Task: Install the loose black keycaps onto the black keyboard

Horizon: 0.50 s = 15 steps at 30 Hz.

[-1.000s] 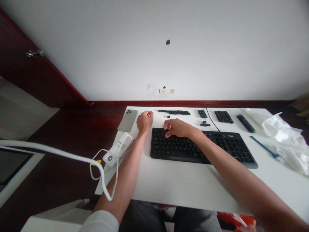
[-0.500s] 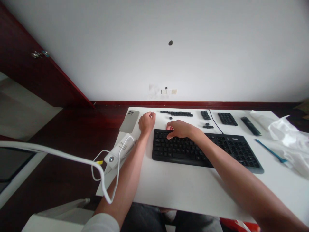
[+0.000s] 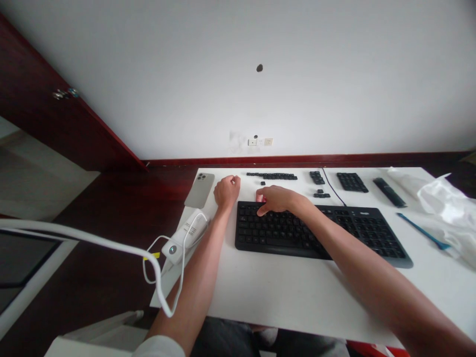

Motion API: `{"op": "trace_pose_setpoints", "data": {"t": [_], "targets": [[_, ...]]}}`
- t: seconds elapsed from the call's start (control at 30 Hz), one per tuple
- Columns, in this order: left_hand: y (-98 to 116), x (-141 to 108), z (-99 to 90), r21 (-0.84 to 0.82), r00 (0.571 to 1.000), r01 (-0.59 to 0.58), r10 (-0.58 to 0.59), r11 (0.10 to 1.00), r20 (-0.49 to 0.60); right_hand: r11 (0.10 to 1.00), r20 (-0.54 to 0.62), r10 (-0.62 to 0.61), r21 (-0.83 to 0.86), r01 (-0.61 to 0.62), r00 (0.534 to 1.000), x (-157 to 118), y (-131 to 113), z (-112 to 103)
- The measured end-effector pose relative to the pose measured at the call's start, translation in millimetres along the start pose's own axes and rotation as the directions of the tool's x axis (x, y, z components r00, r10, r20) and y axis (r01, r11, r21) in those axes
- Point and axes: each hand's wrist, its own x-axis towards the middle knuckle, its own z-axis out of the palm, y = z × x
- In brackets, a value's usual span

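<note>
Though the keyboard [image 3: 282, 243], midway between the table's [image 3: 267, 292] near and far edges, looks light and stiff, likely best held by its short ends, its keys seem slick. The right hand [image 3: 278, 199] arches over its far left corner, grip unclear; the left hand [image 3: 226, 191], near the table's far left corner, curls into a loose fist.

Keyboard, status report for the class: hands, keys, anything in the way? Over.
Left hand curled, beside keyboard. Right hand at its upper-left keys, grip unclear. Right forearm crosses keyboard, hiding keys. Loose keycaps behind.
</note>
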Motion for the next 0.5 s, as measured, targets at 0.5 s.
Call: {"op": "trace_pose_setpoints", "data": {"t": [0.5], "targets": [[2.6,2.0,-1.1,0.001,1.000,0.009,-0.009,1.000,0.013,1.000,-0.098,-0.013,-0.030,0.010,0.995,-5.5,-1.9,5.5]]}}
